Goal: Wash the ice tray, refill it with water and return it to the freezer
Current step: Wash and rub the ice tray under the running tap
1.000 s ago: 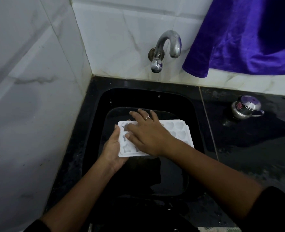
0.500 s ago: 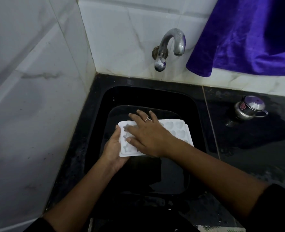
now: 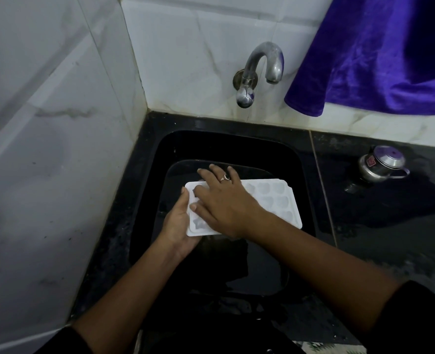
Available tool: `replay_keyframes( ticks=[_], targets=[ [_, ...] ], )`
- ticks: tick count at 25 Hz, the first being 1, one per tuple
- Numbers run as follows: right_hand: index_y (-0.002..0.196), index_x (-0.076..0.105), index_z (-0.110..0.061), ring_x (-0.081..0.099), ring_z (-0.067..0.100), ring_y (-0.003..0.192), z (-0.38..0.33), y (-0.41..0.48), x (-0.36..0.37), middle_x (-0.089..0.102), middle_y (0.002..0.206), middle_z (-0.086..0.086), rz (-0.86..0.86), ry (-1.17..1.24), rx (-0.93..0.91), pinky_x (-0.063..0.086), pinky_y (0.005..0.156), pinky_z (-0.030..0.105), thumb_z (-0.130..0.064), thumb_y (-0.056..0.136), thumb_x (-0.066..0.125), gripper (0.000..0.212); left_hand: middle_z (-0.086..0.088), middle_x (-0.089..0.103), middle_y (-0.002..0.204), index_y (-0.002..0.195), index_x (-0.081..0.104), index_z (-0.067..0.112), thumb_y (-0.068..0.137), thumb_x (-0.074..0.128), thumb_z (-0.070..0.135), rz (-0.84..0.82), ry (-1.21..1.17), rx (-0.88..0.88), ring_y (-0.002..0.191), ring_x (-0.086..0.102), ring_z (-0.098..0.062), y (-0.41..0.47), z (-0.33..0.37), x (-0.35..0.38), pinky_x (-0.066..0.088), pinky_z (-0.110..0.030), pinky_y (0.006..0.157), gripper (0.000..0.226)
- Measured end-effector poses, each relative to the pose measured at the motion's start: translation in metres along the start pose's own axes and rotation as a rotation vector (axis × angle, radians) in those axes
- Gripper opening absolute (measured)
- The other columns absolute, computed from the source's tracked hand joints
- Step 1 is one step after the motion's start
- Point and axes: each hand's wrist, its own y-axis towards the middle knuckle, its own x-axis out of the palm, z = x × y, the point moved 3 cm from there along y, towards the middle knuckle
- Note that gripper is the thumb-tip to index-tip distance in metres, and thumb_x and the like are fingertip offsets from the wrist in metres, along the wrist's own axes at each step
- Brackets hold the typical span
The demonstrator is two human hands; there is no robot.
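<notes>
The right hand (image 3: 226, 203) is laid palm-down across the ice tray (image 3: 275, 200), fingers spread & nearly flat, pressed onto the moulded cells at the tray's left end; nothing is gripped by it, only rubbed or pressed on, w/ a ring seen on one finger. The left hand (image 3: 178, 223) is cupped under & around the tray's left short edge, thumb over the rim, fingers hidden beneath, so the tray is carried by it. The tray is held roughly level, cells up, over the black sink (image 3: 237, 144), probably so that any run-off falls into the basin & the cells can be scrubbed from above; its right end is left free of both hands, star- & heart-shaped cells visible there. The tap (image 3: 262, 70) is mounted on the tiled wall beyond the tray, spout above the tray's far side, no water seen running. Right of the tray, on the dark counter, a small steel lidded pot (image 3: 380, 164) is set well apart. A purple cloth (image 3: 380, 52) is hung above & right of the tray. Washing is judged as under way; refill not yet begun.
</notes>
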Motion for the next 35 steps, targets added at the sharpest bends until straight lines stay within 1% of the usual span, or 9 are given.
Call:
replay_keyframes(
  ticks=[4, 7, 12, 15, 20, 24, 27, 30, 35],
  targets=[
    [0.141, 0.057, -0.033, 0.024, 0.04, 0.154, 0.012, -0.006, 0.0, 0.033, 0.164, 0.017, 0.031, 0.017, -0.025, 0.016, 0.122, 0.067, -0.053, 0.107, 0.025, 0.051, -0.016, 0.079, 0.096, 0.114, 0.069, 0.004, 0.109, 0.035, 0.052, -0.025, 0.003, -0.021, 0.079, 0.079, -0.025, -0.003, 0.002, 0.003, 0.065, -0.039, 0.065, 0.058],
    [0.133, 0.061, -0.024, 0.025, 0.039, 0.154, 0.004, 0.0, -0.002, 0.034, 0.164, 0.017, 0.02, 0.017, 0.021, 0.018, 0.122, 0.065, -0.052, 0.108, 0.029, 0.049, -0.02, 0.077, 0.111, 0.13, 0.064, 0.004, 0.108, 0.038, 0.053, -0.001, 0.052, -0.008, 0.091, 0.078, -0.029, -0.002, -0.001, 0.002, 0.065, -0.04, 0.067, 0.06],
    [0.159, 0.035, -0.027, 0.017, 0.038, 0.157, 0.002, -0.025, 0.009, 0.022, 0.17, 0.015, 0.013, 0.055, -0.071, 0.012, 0.125, 0.064, -0.055, 0.108, 0.021, 0.059, -0.021, 0.072, 0.124, 0.139, 0.059, 0.005, 0.107, 0.036, 0.058, -0.012, -0.077, -0.03, 0.098, 0.077, -0.031, 0.003, 0.01, -0.01, 0.064, -0.043, 0.069, 0.066],
    [0.154, 0.043, -0.03, 0.017, 0.038, 0.157, 0.007, -0.031, 0.006, 0.023, 0.169, 0.016, 0.008, 0.089, -0.114, 0.011, 0.125, 0.063, -0.053, 0.109, 0.024, 0.054, -0.024, 0.068, 0.13, 0.14, 0.058, 0.004, 0.106, 0.035, 0.059, -0.021, -0.088, -0.035, 0.101, 0.076, -0.033, 0.007, 0.01, -0.011, 0.065, -0.045, 0.072, 0.069],
    [0.138, 0.059, -0.027, 0.018, 0.037, 0.156, 0.0, -0.026, 0.006, 0.026, 0.168, 0.015, 0.008, 0.09, -0.103, 0.013, 0.124, 0.065, -0.051, 0.108, 0.03, 0.048, -0.018, 0.078, 0.105, 0.13, 0.063, 0.005, 0.108, 0.032, 0.056, -0.041, -0.041, -0.049, 0.084, 0.079, -0.027, 0.005, 0.001, 0.004, 0.064, -0.038, 0.061, 0.063],
    [0.138, 0.057, -0.034, 0.014, 0.038, 0.158, 0.01, -0.025, 0.002, 0.023, 0.169, 0.014, 0.035, 0.085, -0.075, 0.008, 0.125, 0.066, -0.053, 0.108, 0.027, 0.047, -0.021, 0.073, 0.122, 0.137, 0.061, 0.008, 0.106, 0.034, 0.059, -0.065, -0.07, -0.059, 0.099, 0.076, -0.033, 0.012, 0.003, 0.006, 0.065, -0.046, 0.075, 0.066],
    [0.128, 0.064, -0.027, 0.017, 0.038, 0.157, 0.002, -0.018, 0.002, 0.027, 0.167, 0.016, 0.045, 0.058, -0.049, 0.016, 0.121, 0.068, -0.052, 0.108, 0.03, 0.047, -0.019, 0.073, 0.124, 0.138, 0.06, 0.008, 0.107, 0.032, 0.058, -0.076, -0.048, -0.051, 0.102, 0.076, -0.03, 0.014, 0.003, 0.01, 0.065, -0.042, 0.074, 0.065],
    [0.14, 0.058, -0.028, 0.018, 0.04, 0.156, 0.007, -0.022, 0.005, 0.027, 0.167, 0.016, 0.071, 0.046, -0.094, 0.013, 0.123, 0.067, -0.051, 0.108, 0.031, 0.048, -0.019, 0.075, 0.116, 0.131, 0.064, 0.007, 0.107, 0.033, 0.057, -0.069, -0.07, -0.043, 0.095, 0.078, -0.029, 0.015, 0.007, 0.009, 0.065, -0.041, 0.069, 0.064],
    [0.127, 0.065, -0.023, 0.02, 0.04, 0.155, 0.005, -0.018, 0.006, 0.03, 0.166, 0.017, 0.063, 0.046, -0.066, 0.019, 0.12, 0.068, -0.05, 0.108, 0.03, 0.047, -0.02, 0.072, 0.125, 0.136, 0.06, 0.007, 0.107, 0.034, 0.056, -0.072, -0.048, -0.033, 0.103, 0.076, -0.029, 0.017, 0.003, 0.012, 0.065, -0.041, 0.077, 0.063]
  ],
)
